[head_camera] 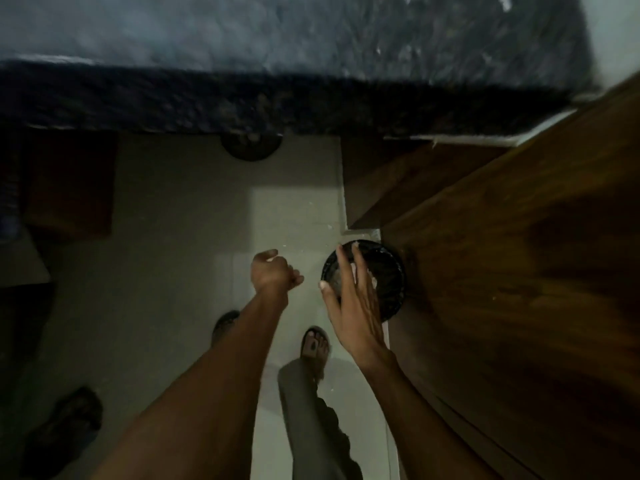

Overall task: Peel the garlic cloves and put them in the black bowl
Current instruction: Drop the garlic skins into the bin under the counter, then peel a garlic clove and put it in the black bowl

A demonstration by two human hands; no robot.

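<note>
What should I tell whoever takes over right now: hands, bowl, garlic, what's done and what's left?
Left hand: fingers curled into a loose fist; whether it holds a clove or peel cannot be told.
Right hand: open, fingers straight, spread in front of the black bowl; contact unclear.
The bowl sits low beside the wooden cabinet, with pale bits inside that may be peel or garlic; too blurred to tell.
The dark countertop is above; no unpeeled garlic is visible.
Done: cannot be judged from this view.
Left: check the left fist, find the remaining cloves, peel them and put them in the bowl.
</note>
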